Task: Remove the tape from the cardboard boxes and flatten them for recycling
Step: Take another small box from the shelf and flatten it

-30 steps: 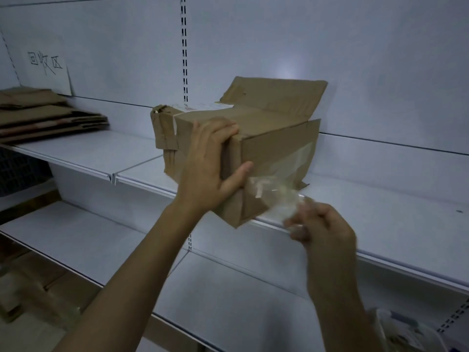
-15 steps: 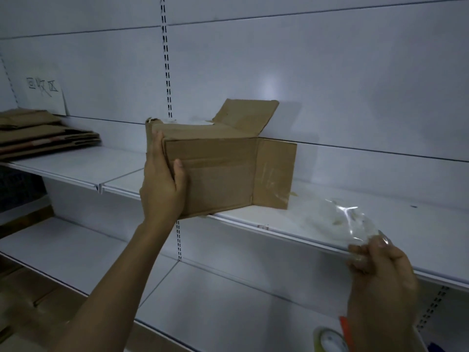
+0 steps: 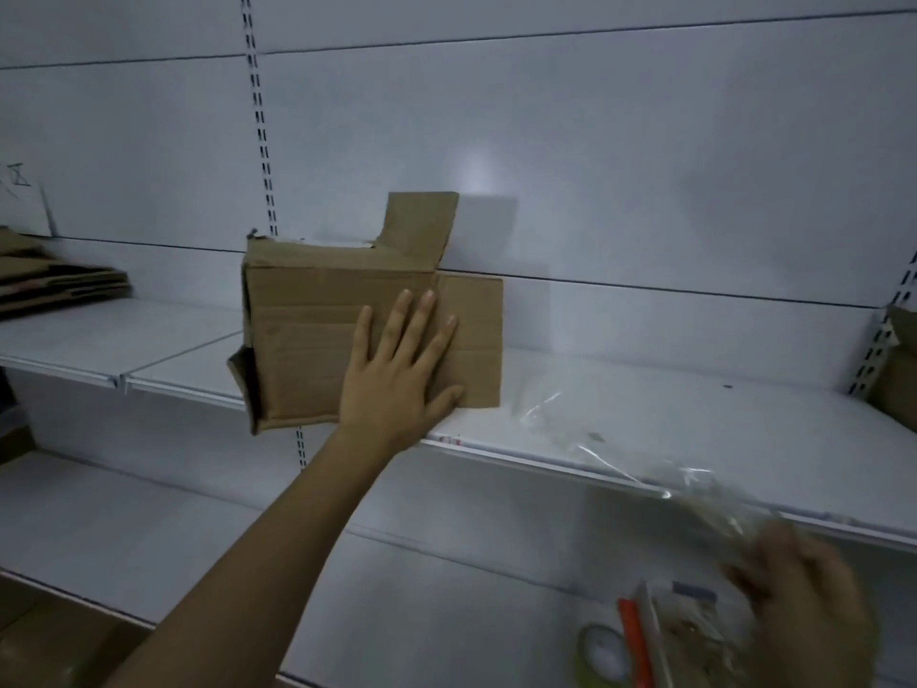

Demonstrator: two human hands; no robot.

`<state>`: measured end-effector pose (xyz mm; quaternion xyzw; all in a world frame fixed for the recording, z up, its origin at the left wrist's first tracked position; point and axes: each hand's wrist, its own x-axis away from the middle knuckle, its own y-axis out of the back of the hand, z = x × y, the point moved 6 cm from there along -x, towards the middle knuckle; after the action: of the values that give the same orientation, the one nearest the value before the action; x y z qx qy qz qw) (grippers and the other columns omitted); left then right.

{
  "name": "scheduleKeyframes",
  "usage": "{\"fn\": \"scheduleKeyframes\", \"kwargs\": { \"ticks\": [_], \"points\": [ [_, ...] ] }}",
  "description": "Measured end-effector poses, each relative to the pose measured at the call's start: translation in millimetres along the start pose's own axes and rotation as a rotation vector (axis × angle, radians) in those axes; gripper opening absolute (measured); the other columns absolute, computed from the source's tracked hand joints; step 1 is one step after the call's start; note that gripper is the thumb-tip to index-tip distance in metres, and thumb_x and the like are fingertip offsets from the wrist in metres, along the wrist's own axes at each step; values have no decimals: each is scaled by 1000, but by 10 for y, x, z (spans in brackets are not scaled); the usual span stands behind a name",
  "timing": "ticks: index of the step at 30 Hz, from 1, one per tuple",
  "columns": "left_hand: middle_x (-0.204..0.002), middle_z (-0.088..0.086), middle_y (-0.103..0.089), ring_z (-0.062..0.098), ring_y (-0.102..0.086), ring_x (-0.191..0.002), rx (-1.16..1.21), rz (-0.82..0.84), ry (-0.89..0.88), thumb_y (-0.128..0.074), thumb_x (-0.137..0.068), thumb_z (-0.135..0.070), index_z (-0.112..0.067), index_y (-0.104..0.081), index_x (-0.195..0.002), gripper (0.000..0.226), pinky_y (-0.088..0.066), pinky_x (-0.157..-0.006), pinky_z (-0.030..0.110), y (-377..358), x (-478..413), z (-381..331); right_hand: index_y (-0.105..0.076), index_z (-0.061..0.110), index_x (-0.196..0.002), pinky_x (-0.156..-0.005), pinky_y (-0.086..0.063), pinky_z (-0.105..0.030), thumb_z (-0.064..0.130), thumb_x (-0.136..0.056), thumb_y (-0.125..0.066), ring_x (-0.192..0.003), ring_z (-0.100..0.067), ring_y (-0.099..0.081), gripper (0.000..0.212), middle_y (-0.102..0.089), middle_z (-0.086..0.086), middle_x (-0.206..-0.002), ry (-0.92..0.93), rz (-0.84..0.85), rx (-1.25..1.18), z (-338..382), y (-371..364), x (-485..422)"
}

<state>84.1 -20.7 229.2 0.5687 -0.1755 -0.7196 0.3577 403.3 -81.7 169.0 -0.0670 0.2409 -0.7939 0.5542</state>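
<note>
Head: left hand [image 3: 397,374] on 1 box [image 3: 307,340]; right hand [image 3: 804,603], 1 tape [image 3: 694,489].

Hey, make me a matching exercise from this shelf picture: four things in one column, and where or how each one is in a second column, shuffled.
Things
1. cardboard box
2. left hand
3. flattened cardboard stack
4. clear tape

Places or states
A. far left on the shelf
B. pressed flat against the box front
C. lower right, held up by the blurred right hand
D. at the shelf's front edge, one flap standing up

Pairs: 1-D, 2-B, 3-A, 4-C
</note>
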Motion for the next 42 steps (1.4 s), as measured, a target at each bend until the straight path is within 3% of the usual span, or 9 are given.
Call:
{"fn": "scheduleKeyframes", "kwargs": {
  "ticks": [2, 4, 8, 14, 24, 28, 32, 35, 42],
  "points": [
    [-160, 6, 7, 27, 13, -147, -26, 37, 29, -35, -90, -66, -24, -9, -153, 81, 23, -111, 50, -25, -79, 22, -64, 9, -37, -49, -44, -4, 12, -101, -36, -42, 3, -57, 70, -59, 5, -41, 19, -18, -42, 202, 238, 48],
    [-161, 10, 5, 29, 12, -147, 55, 58, 55, -41, -91, -60, -19, -13, -153, 79, 25, -109, 52, 43, -138, -95, -75, 9, -77, -69, -45, -6, 40, -90, -48, -69, -12, -64, 43, -70, -3, -75, -23, 63, -99, 257, 310, 109],
    [-122, 5, -66, 20, -59, -116, 1012, -141, 66, -46, -97, -38, -11, -65, -118, 39, -45, -100, 47, 450, 416, -778, -65, 10, -75, -50, -48, -14, 19, -88, -59, -54, -12, -61, 16, -69, -7, -67, -107, 218, 98, -93, 347, 182],
    [-110, -18, -70, 6, -65, -106, 2053, 489, 491, -77, -65, -56, -27, -35, -139, 90, -53, -82, 21, 334, 1519, -1940, -66, 17, -72, -51, -46, -11, 39, -73, -63, -58, -5, -62, 23, -68, 1, -69, -31, 467, 343, -387, 176, 466],
    [-88, -5, -75, 13, -71, -85, 1643, 2, 529, -64, -85, -10, -24, -67, -98, 20, -60, -76, 37, 530, 1467, -1372, -70, 31, -101, -67, -55, -16, 45, -76, -73, -89, -5, -67, 29, -71, 17, -95, -303, 368, 273, -881, 152, 867],
    [-85, 5, -74, 18, -70, -79, 1478, -220, 56, -66, -83, -4, -7, -70, -93, 11, -58, -73, 33, 944, 1382, -1197, -68, 37, -84, -63, -49, -18, 56, -49, -77, -70, 1, -61, 41, -66, 22, -74, -145, 298, 325, -710, 203, 797],
    [-86, -2, -71, 12, -67, -81, 1591, -48, 20, -64, -86, -6, -14, -69, -89, 10, -55, -74, 26, 823, 1358, -1130, -72, 39, -72, -47, -46, -16, 35, -70, -78, -46, 0, -53, 8, -59, 13, -54, -199, 447, 306, -670, 106, 862],
    [-84, -15, -68, 11, -66, -85, 1863, 222, 336, -59, -90, -8, -26, -64, -87, 18, -57, -78, 34, 432, 1534, -1168, -73, 29, -99, -62, -55, -21, 48, -60, -82, -65, -14, -67, 45, -72, -1, -80, -290, 554, 158, -797, 41, 998],
    [-83, -16, -69, 4, -64, -81, 1999, 217, 465, -60, -90, -8, -20, -64, -89, 13, -51, -75, 18, 111, 1948, -923, -39, 10, -142, -93, -50, -38, 6, -73, -77, -117, -36, -56, 80, -54, -24, -130, -589, 550, -515, -1238, 64, 1522]
  ]
}}
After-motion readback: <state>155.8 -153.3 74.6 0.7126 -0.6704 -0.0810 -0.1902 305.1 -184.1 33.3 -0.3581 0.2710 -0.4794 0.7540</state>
